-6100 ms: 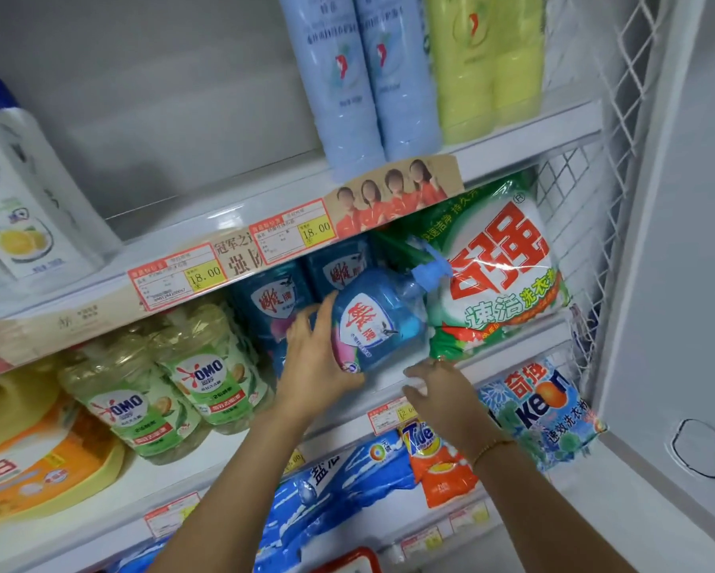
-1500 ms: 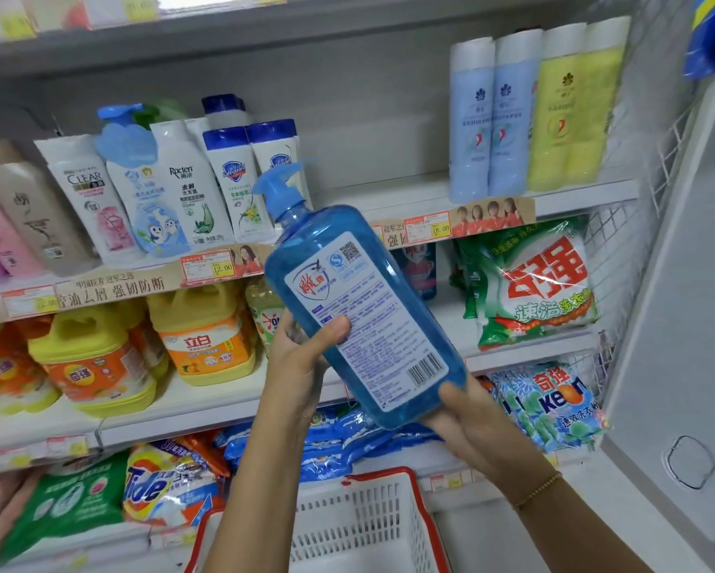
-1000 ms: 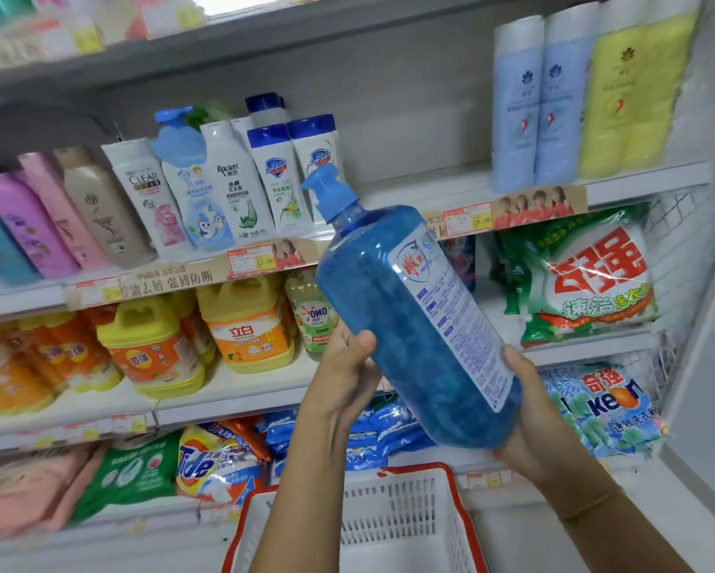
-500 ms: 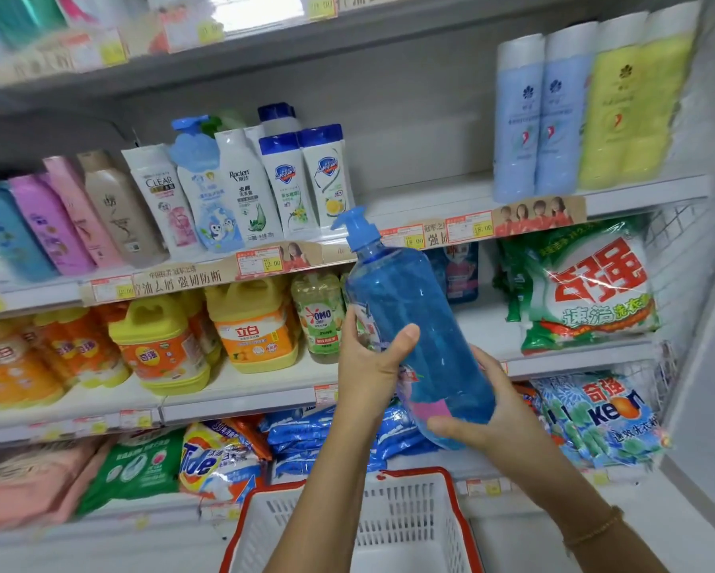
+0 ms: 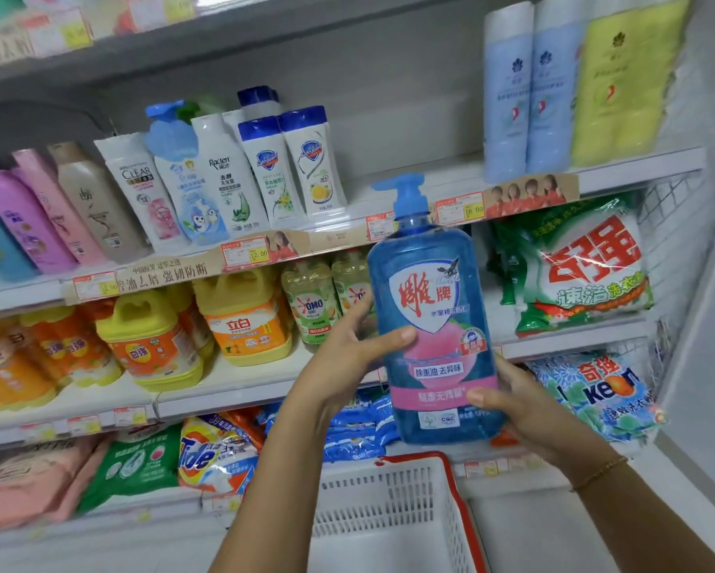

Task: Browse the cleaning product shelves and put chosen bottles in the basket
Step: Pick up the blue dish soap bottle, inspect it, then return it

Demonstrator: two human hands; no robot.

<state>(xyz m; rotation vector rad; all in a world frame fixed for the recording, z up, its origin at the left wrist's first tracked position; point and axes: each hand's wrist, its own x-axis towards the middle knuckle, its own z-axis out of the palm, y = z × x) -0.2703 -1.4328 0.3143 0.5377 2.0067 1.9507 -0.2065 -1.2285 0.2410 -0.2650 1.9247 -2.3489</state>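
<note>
Now | translucent blue pump bottle | left hand, right hand clasp it | slotted basket, probably plastic

The blue pump bottle, off the middle shelf seconds ago and then tilted with its barcode side showing, is now upright, front label facing us. The left hand grips its left side and the right hand holds its lower right corner.
</note>
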